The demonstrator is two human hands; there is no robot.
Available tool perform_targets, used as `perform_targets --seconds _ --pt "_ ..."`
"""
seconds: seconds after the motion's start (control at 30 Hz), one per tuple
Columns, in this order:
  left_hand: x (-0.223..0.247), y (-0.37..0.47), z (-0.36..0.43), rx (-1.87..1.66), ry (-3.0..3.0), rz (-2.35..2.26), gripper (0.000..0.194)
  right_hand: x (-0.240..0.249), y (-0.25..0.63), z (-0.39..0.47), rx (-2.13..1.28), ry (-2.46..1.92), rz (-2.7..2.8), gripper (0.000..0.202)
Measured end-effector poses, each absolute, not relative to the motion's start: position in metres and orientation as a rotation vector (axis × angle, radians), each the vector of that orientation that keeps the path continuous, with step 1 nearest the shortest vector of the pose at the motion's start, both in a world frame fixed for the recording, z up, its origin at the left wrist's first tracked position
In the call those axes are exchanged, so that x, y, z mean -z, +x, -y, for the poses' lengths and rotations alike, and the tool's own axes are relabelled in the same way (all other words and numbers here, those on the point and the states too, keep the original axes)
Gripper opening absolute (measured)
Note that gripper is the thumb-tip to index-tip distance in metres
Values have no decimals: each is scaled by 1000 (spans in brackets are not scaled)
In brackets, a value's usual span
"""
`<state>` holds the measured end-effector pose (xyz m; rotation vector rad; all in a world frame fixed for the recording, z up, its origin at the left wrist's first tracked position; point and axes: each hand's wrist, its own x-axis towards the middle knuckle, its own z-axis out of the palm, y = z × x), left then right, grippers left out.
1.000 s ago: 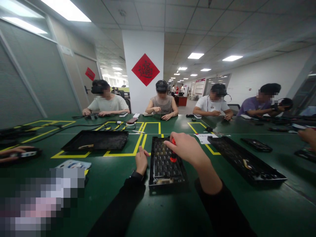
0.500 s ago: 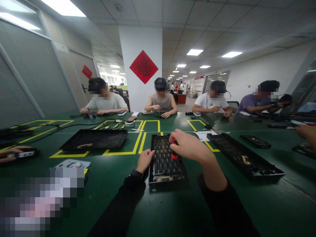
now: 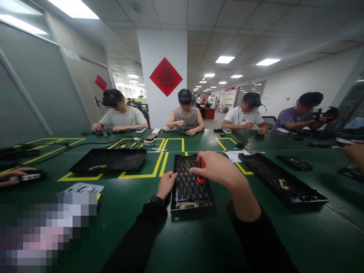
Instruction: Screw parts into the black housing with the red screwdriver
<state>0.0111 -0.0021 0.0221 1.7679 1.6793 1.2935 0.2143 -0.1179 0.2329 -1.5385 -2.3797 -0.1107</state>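
Red round-handled tool [image 3: 201, 179] sat gripped in the right hand [image 3: 217, 170] over a black rectangular case [image 3: 186, 185] on the green table [image 3: 187, 242]; the left hand [image 3: 167, 184], grip unclear, touched the case's edge. Weak bracing risked slippage.

Green table [image 3: 127, 201] | black housing [image 3: 185, 187] | wide tray [image 3: 113, 159] | long tray [image 3: 273, 177] | paper [image 3: 235, 156], apparently printed

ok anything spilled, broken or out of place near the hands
Nothing stands out: the open black case lies on the green table, the left hand at its edge, the right hand gripping a red tool over it. No spill or clear damage shows.
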Motion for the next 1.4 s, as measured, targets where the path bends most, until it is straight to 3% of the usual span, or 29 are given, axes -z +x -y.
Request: perform_targets --seconds 0.1,0.23,0.43,0.6,0.77,0.93,1.13,1.3,1.4 --pt "-21 11 1 -1294 1781 -1680 39 -233 213 116 134 -1618 2313 37" --pt "-19 10 0 -1286 1813 -1683 39 -233 213 118 151 -1437 2412 17" --pt "-19 10 0 -1283 1827 -1677 38 -233 210 118 127 -1551 2357 38" --pt "-20 11 0 -1294 1814 -1683 38 -233 208 119 169 -1509 2392 22" --pt "-20 11 0 -1287 1827 -1674 39 -234 208 121 144 -1603 2336 42" --pt "-20 10 1 -1288 1814 -1674 39 -232 210 120 173 -1495 2408 19" --pt "-22 12 3 -1332 1808 -1716 39 -230 208 119 193 -1600 2325 39" --pt "-24 12 4 -1325 1832 -1727 39 -232 208 118 162 -1500 2411 22" --pt "-24 13 5 -1338 1832 -1728 39 -232 209 119 163 -1528 2379 30"
